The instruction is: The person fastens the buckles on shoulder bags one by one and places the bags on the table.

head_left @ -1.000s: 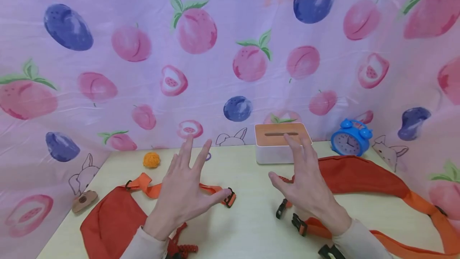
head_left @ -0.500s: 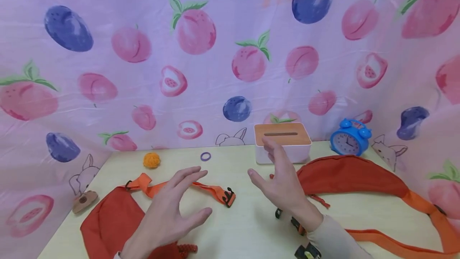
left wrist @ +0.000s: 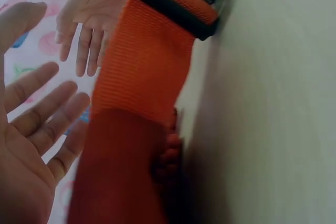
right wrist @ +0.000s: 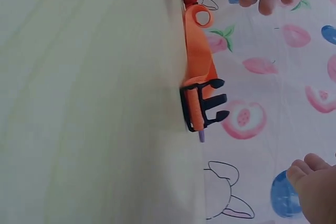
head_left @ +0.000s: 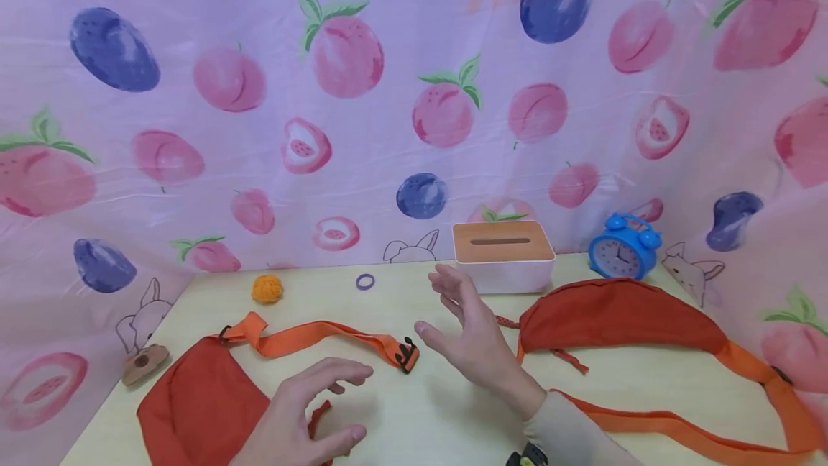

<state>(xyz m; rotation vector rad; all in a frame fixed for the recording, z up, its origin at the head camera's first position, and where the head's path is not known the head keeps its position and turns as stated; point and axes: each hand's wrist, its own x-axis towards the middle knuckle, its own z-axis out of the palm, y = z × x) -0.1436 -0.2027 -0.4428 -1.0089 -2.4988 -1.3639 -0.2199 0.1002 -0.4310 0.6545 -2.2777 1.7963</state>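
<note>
Over the front of the table my left hand [head_left: 300,412] hovers with relaxed, slightly bent fingers, beside a red bag [head_left: 203,405] whose orange strap [head_left: 310,336] ends in a black buckle [head_left: 406,355]. My right hand [head_left: 475,340] is raised near the middle, thumb apart from the fingers, holding nothing; a second red bag [head_left: 621,315] lies to its right. In the left wrist view an orange strap [left wrist: 147,51] with a black buckle passes close by the left hand [left wrist: 31,140]. The right wrist view shows the strap's pronged buckle [right wrist: 205,104] and part of the right hand [right wrist: 317,187].
A white tissue box with a wooden top [head_left: 504,243] and a blue alarm clock [head_left: 624,247] stand at the back right. An orange ball [head_left: 267,288], a purple ring [head_left: 365,281] and a brown object [head_left: 145,365] are on the table. Patterned cloth [head_left: 375,128] hangs behind.
Both hands have drawn away from the back of the table, the left one lower toward the front edge and the right one leftward. The purple ring and more of the left strap are uncovered.
</note>
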